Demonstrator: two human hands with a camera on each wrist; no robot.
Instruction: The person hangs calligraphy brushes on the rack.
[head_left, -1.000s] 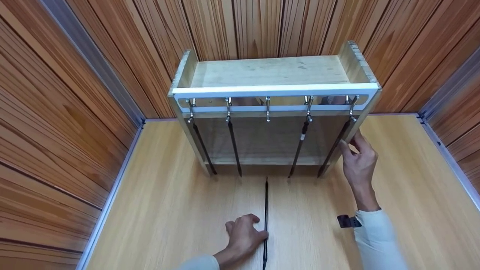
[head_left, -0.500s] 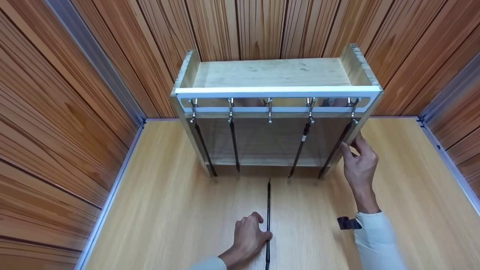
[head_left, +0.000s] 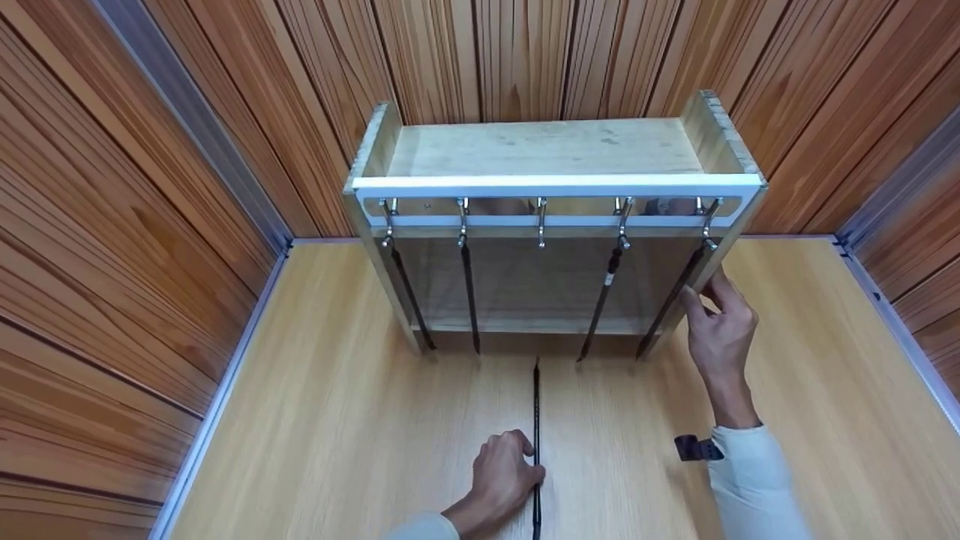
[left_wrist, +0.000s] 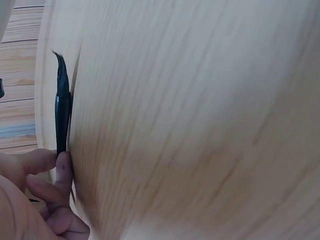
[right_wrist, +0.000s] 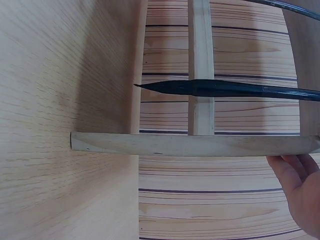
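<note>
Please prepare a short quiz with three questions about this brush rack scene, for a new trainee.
1. True or false: the middle hook of the rack is empty.
2. How many brushes hang on the rack?
3. What does the left hand touch: A) the rack's side, B) the brush lying on the table, C) a hook?

Key
1. True.
2. Four.
3. B; the right hand holds the rack's side post.

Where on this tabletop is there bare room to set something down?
Bare tabletop lies between the left wall trim and the left hand, and right of the right hand up to the right trim. Crowded: under the rack, where four brushes hang, and along the lying brush.
</note>
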